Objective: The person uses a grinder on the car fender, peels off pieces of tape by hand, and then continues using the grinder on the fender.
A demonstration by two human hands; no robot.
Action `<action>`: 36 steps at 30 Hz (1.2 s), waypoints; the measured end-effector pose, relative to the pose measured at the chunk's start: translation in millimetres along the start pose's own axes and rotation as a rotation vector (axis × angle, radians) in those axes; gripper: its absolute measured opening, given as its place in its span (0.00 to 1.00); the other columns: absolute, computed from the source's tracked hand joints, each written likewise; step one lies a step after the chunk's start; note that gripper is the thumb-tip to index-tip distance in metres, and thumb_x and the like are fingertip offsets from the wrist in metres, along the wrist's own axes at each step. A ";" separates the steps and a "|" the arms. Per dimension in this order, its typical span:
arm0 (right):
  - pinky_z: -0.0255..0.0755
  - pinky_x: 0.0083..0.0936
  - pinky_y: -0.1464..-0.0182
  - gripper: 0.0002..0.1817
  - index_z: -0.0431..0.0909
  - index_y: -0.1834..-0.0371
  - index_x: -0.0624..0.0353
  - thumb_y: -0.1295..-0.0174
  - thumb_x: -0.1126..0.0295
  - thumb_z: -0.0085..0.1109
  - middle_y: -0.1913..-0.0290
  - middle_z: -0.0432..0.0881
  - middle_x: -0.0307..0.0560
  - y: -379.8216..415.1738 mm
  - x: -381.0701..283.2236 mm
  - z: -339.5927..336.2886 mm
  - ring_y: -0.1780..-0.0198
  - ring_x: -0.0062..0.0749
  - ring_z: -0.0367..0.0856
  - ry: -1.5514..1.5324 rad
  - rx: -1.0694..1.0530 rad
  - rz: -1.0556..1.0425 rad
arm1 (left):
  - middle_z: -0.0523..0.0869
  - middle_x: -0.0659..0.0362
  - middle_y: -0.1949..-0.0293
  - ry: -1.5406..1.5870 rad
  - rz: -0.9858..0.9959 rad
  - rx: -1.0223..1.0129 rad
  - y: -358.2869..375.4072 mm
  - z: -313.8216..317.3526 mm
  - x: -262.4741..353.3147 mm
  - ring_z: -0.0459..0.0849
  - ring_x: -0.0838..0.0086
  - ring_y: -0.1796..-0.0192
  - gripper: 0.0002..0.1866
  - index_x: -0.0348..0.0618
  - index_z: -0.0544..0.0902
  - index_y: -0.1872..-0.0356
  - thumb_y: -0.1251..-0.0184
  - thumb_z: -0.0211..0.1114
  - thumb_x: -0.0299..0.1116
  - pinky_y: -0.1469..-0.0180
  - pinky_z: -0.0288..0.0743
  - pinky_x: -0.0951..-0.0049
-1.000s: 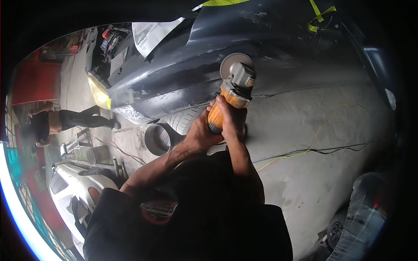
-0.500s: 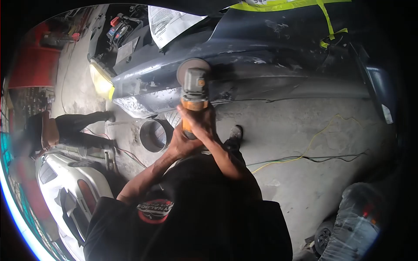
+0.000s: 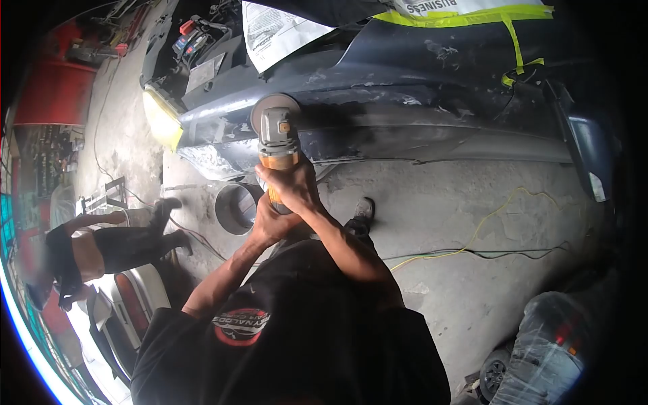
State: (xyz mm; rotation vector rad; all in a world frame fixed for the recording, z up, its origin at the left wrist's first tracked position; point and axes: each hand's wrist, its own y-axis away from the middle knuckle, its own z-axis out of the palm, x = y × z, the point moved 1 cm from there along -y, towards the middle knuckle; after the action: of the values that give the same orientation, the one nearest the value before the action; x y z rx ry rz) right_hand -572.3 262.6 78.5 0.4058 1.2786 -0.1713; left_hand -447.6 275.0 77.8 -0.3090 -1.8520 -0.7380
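Note:
I hold an orange and grey angle grinder (image 3: 277, 138) out in front of my chest. My right hand (image 3: 294, 187) wraps round its body just behind the grey head. Lower down, my left hand (image 3: 272, 223) is closed round the rear end of the handle. The round brownish disc (image 3: 275, 101) on the tool's far end overlaps the dark blue car fender (image 3: 378, 94) in this view. Whitish scuffed patches mark that fender, and a sanded pale area lies on the bumper corner at its left.
Newspaper (image 3: 280, 34) and yellow tape (image 3: 466, 21) cover parts of the car. A wheel rim (image 3: 237, 208) lies on the floor near my left arm. Cables (image 3: 466, 250) run across the concrete. At left, another person (image 3: 101, 253) bends near a white car (image 3: 152, 287).
The grinder and both my hands have shifted left along the fender. The person at left has moved, with an arm now stretched out. The view has tilted slightly.

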 end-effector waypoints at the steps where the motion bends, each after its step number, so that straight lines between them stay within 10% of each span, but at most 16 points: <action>1: 0.81 0.35 0.51 0.31 0.78 0.48 0.65 0.48 0.57 0.80 0.56 0.87 0.52 0.9 -3.4 -3.5 0.57 0.38 0.87 -0.044 -0.001 0.012 | 0.87 0.53 0.50 0.007 0.014 -0.005 -0.9 2.5 1.9 0.86 0.68 0.46 0.33 0.33 0.76 0.41 0.49 0.80 0.29 0.41 0.78 0.65; 8: 0.79 0.27 0.62 0.14 0.83 0.60 0.63 0.40 0.65 0.74 0.66 0.87 0.42 13.0 -20.6 -64.5 0.67 0.23 0.85 -0.340 0.240 0.047 | 0.86 0.53 0.49 -0.098 0.136 -0.082 -29.3 46.0 38.1 0.84 0.70 0.45 0.34 0.33 0.75 0.40 0.50 0.81 0.29 0.40 0.76 0.67; 19: 0.81 0.35 0.51 0.32 0.77 0.47 0.66 0.49 0.58 0.80 0.56 0.87 0.54 -4.7 6.8 16.1 0.56 0.40 0.88 -0.029 -0.044 -0.038 | 0.88 0.54 0.51 0.031 0.019 0.034 0.2 -11.2 -9.9 0.86 0.70 0.47 0.29 0.33 0.78 0.43 0.46 0.78 0.28 0.42 0.78 0.67; 36: 0.80 0.30 0.57 0.24 0.82 0.54 0.63 0.46 0.57 0.76 0.62 0.87 0.45 2.4 18.5 5.5 0.62 0.29 0.86 -0.009 0.019 -0.024 | 0.86 0.48 0.48 -0.009 0.095 0.075 -1.5 -5.9 -22.3 0.86 0.64 0.45 0.38 0.30 0.72 0.37 0.50 0.80 0.32 0.41 0.78 0.64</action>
State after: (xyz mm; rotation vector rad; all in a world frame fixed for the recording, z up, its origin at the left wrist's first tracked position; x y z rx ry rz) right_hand -561.2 264.5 62.6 0.4052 1.2740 -0.2056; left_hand -435.1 273.0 58.5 -0.3498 -1.8549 -0.6022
